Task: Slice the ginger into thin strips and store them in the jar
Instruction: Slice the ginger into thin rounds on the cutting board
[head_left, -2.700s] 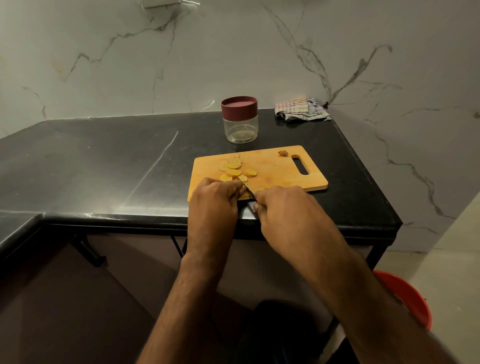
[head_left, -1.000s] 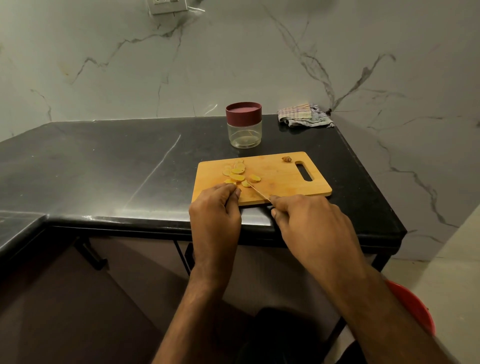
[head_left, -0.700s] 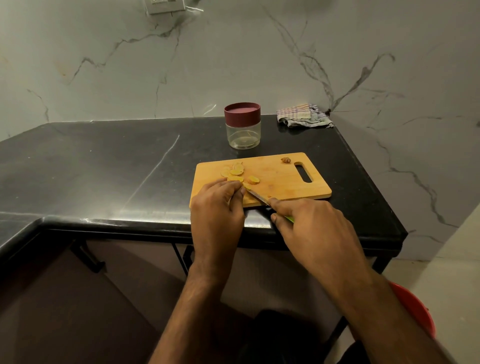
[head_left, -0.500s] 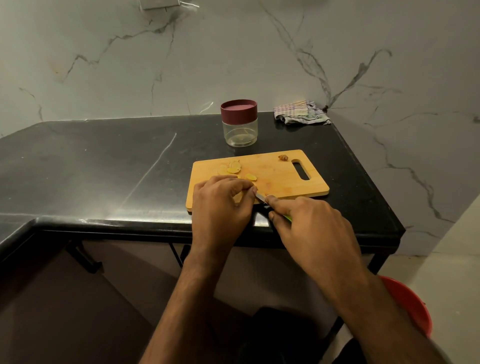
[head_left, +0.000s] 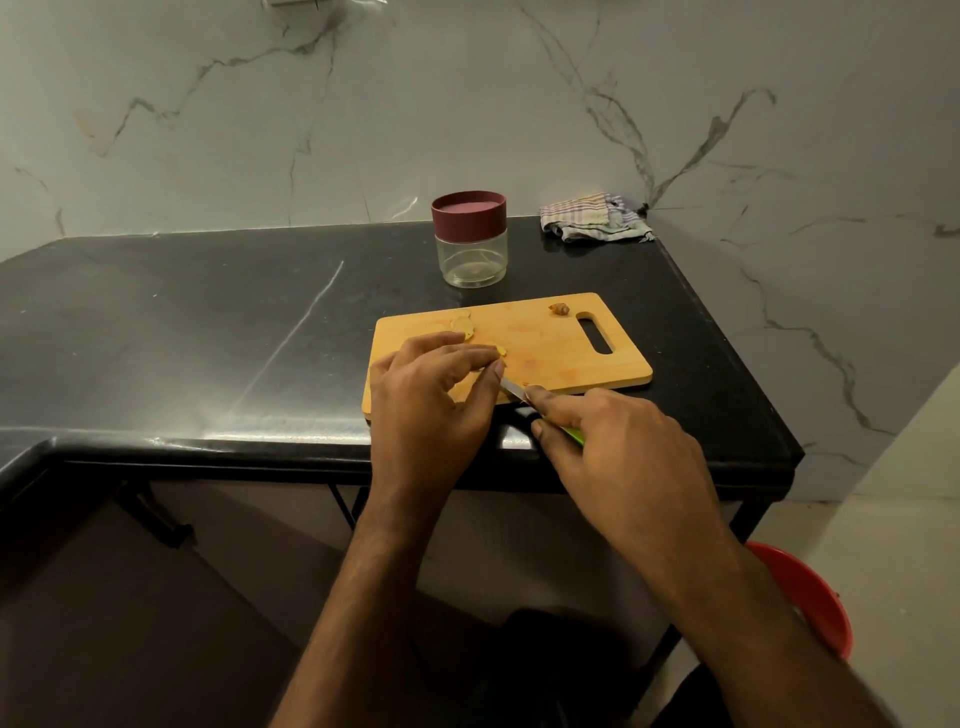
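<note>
A wooden cutting board lies on the black counter. A few yellow ginger slices show on its left part; more are hidden under my left hand, which hovers over them with fingers curled, its fingertips at the blade. Whether it pinches a slice is hidden. My right hand grips a small knife with a green handle, blade pointing up-left onto the board's near edge. A brown ginger end piece sits by the handle slot. Behind the board stands a clear jar with its maroon lid on.
A folded striped cloth lies at the back right corner against the marble wall. The counter's front edge runs just below the board. A red bucket stands on the floor at the lower right.
My left hand has moved up and right over the ginger slices, covering most of them. The knife blade has dropped closer to the board's near edge, and my right hand has shifted slightly.
</note>
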